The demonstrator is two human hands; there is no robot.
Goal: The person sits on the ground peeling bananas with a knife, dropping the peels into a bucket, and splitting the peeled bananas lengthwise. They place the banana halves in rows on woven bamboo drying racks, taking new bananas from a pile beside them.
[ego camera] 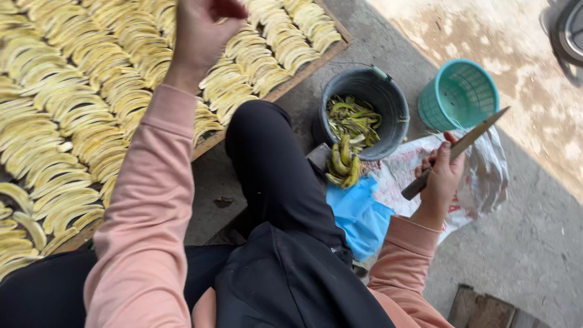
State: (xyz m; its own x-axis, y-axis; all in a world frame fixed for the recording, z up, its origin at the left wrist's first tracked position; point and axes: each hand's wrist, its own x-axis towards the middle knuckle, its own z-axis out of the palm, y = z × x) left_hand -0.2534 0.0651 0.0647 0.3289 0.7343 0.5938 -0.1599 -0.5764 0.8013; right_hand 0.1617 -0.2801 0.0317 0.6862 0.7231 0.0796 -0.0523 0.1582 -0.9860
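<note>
Though partly cropped – L hand [203,33] maybe pinching a slice; R hand [442,176] fist-tight round knife [456,152].

The fingertips of the left hand [203,27] are cut off by the top edge, so whether anything is held there cannot be told. The tray of banana slices [73,109] is cut by the top and left edges and partly hidden by the pink sleeve [149,200]. Only part of a wheel [568,33] is seen at the right edge, and the knife [456,150] handle is largely covered by the right hand [442,176].
</note>
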